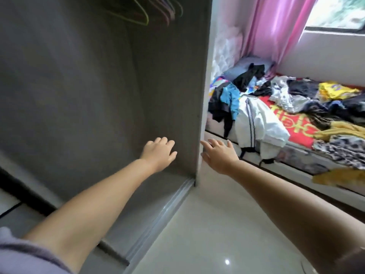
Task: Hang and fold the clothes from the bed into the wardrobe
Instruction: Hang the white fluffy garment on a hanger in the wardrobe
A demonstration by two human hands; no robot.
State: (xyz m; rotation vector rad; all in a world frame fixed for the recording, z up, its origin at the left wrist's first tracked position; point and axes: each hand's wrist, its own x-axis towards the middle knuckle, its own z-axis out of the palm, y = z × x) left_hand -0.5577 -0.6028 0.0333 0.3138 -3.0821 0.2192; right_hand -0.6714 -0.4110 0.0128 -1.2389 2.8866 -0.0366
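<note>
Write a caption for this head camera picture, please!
Both empty hands, left hand and right hand, reach toward the open wardrobe beside a clothes-covered bed.

Unreadable yellow lettering on the red bedspread (284,119), upside down.

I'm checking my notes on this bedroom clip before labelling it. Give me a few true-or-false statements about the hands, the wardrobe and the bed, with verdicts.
1. Both hands are empty. True: the left hand and right hand hold nothing, fingers spread.
2. Clothes hang on the coloured wire hangers. False: the hangers are bare.
3. The white jacket with dark stripes droops over the bed's near edge. True.
4. The grey wardrobe is full of folded clothes. False: none show inside it.
5. The pink curtain hangs beside the window. True.
</note>
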